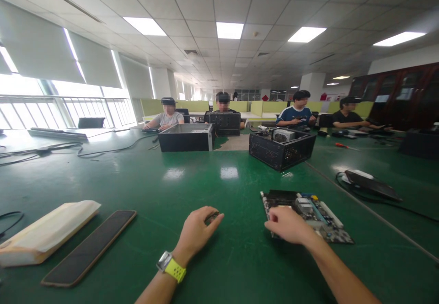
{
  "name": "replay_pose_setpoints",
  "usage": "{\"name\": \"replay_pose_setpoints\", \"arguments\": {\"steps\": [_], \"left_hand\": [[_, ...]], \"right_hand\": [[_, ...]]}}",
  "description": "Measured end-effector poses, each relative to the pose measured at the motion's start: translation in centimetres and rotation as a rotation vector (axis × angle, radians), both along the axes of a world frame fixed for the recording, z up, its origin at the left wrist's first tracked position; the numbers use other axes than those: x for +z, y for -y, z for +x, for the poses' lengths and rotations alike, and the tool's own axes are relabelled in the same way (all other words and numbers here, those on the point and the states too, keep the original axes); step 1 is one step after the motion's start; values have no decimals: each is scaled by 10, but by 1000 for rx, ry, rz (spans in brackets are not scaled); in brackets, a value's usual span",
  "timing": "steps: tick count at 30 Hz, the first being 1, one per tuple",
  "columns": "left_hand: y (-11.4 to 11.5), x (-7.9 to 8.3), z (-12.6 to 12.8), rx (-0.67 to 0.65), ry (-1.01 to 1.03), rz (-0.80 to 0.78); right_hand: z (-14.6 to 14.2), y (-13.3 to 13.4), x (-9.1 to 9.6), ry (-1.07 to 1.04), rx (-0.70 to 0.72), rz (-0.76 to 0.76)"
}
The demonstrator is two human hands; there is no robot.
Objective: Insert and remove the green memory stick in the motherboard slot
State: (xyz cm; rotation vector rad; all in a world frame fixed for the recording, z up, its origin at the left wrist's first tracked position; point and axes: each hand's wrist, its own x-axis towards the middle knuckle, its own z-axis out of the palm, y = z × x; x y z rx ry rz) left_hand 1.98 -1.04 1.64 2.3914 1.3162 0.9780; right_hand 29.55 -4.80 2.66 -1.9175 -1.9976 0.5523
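A small dark piece (211, 217), too small to name, shows between the thumb and fingers of my left hand (200, 228), which is closed over the green table. On that wrist is a watch with a yellow-green strap. To the right lies a motherboard (318, 221) with a pale blue slot, a white connector strip and a grey block. Over its left part is my right hand (286, 225), fingers curled together. What they hold, if anything, is hidden, and I cannot tell whether they touch the board.
A dark flat slab (91, 249) and a paper-topped block (51, 233) lie at left. Farther back stand two open computer cases (185, 140) (281, 151) and an upright case (224, 123). A black device with cable (372, 185) and a screwdriver (346, 146) lie right. Several people sit beyond.
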Motion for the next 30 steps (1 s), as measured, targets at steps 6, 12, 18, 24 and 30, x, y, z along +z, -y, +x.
{"name": "replay_pose_setpoints", "arguments": {"steps": [6,12,18,24,30], "left_hand": [[0,-4,3,-34,-31,43],[1,-7,3,-153,-24,-5],[1,-7,3,-143,-90,-76],[1,-6,3,-118,-92,-94],[-3,-11,2,-191,-60,-82]], "right_hand": [[-42,23,13,-737,576,-497],[-10,-12,-4,-348,49,393],[1,-26,-28,-36,39,270],[-2,-21,-23,-26,0,250],[-3,-24,-29,-97,26,281]]}}
